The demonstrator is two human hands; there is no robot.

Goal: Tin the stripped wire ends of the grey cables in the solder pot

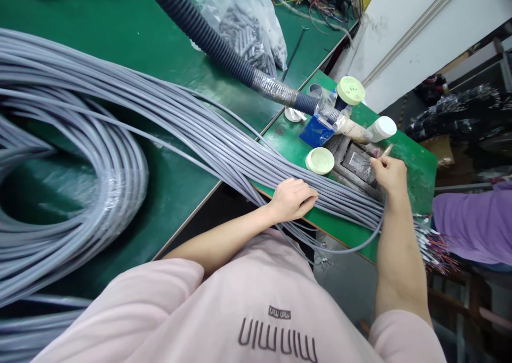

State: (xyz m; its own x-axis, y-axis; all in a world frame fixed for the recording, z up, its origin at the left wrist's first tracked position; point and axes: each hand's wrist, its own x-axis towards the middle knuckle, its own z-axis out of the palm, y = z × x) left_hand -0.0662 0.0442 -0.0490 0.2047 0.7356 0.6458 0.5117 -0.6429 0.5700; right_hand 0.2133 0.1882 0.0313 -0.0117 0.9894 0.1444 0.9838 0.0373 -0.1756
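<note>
Cables [132,99], grey and many, fill the left of the green bench [120,26]: a big coil [80,192] lies at the left edge, and from above it a long bundle runs rightward across the bench, over the gap to a smaller green table [416,165], and off its near edge. A black ribbed hose [200,24] slants down from the top centre toward that table, its lower end wrapped in clear tape, and behind it sits a clear bag [250,24] of small grey parts. The left hand [294,197] lies palm down on the bundle where it crosses onto the small table, fingers curled loosely over the top strands, pressing rather than gripping. Just beyond it stands a pale green lid [320,160], with a second one [351,90] farther back near a blue block [316,131] and a white tube [382,128]. Between them lies a grey metal fixture [358,163]. The right hand [390,173] hovers at the fixture's right end, fingertips pinched together on the stripped end of one cable [378,152], whose grey length loops down from under the wrist and back to the bundle. Beyond the table's right edge hang cable ends with coloured wires [434,248] showing, and a purple cloth [474,224] lies at far right.
</note>
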